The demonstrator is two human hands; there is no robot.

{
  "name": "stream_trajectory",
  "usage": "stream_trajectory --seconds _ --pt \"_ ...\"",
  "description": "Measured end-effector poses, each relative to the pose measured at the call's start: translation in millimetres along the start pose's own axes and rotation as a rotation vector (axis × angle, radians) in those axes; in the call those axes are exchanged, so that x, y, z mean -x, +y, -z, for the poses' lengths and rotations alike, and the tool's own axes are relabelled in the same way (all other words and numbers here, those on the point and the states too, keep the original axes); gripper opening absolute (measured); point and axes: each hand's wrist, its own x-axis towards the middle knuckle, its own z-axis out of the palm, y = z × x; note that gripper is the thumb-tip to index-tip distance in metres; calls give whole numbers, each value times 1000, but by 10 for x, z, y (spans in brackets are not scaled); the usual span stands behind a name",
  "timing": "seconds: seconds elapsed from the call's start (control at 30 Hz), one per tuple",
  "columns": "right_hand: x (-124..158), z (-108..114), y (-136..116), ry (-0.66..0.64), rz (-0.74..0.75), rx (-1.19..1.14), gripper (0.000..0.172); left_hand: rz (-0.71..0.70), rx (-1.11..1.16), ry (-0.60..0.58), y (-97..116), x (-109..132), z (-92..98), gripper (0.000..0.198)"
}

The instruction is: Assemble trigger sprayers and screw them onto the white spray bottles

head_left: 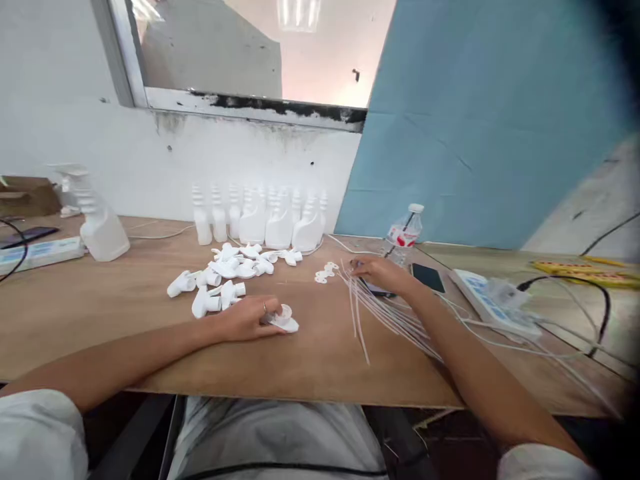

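My left hand [253, 319] is wrapped round a white spray trigger head [287, 321], which rests low over the near part of the table. Its round collar faces up. To the right, my right hand [370, 268] has its fingers bent together at the far ends of a bundle of thin white tubes [395, 320]; it grips at least one, though the fingertips are partly hidden. A pile of loose trigger heads [240, 267] lies beyond my left hand. Small flat white discs [326, 273] lie just left of my right hand.
Several white spray bottles [280, 223] without heads stand along the wall. One bottle [103, 223] with its trigger head stands at the left. A clear drink bottle [404, 230], a phone [427, 277] and a power strip [493, 303] with cables are on the right.
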Motion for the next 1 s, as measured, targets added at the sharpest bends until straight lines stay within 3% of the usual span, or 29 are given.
stream_trajectory --seconds 0.2,0.27,0.33,0.4,0.57,0.7,1.0 --pt "-94 11 -311 306 -190 -254 20 121 154 46 38 6 -21 50" --pt "-180 -45 -538 392 -347 -518 20 106 184 41 52 -1 -16 51" --pt "-277 -110 -799 354 -382 -792 24 88 193 25 66 -7 -5 48" --pt "-362 -166 -1069 276 -319 -973 26 73 195 12 82 -11 8 44" --pt "-440 -233 -1632 188 -236 -1260 19 18 204 28 140 -13 17 36" --pt "-424 -263 -1807 179 -171 -1211 15 9 214 34 170 -21 11 36" --pt "-397 -263 -1787 167 -57 -938 14 0 225 28 160 -27 15 41"
